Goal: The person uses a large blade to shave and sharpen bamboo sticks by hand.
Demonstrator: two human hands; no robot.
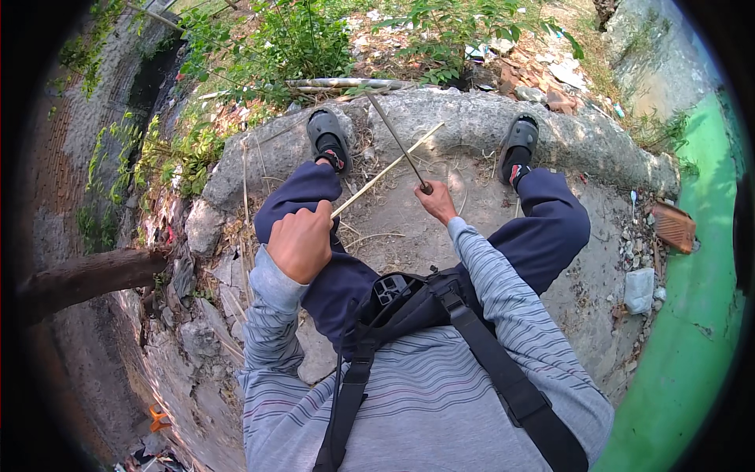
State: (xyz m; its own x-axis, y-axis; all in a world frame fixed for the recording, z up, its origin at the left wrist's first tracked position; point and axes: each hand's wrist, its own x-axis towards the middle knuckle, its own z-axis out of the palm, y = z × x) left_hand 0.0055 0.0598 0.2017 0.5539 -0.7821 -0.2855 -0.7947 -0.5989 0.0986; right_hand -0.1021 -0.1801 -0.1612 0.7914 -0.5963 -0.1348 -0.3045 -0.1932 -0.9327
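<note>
My left hand [301, 242] is closed round the near end of a thin, pale yellow strip [373, 182], which looks like split bamboo or cane. The strip slants up to the right, away from my fist. In my right hand [438, 201] is the dark handle of a long, narrow-bladed knife [391, 128]. Its blade points up and to the left and crosses the strip near the strip's far part; whether they touch I cannot tell. Both hands are between my bent knees, above the concrete ground [385, 216].
My shoes rest at a rough stone kerb [440, 118]. Beyond it are leafy plants [291, 43] and scattered litter. A green wall base [676, 315], a brown brick-like block [674, 227] and a white packet [638, 290] are at right; a tree trunk [94, 282] lies at left.
</note>
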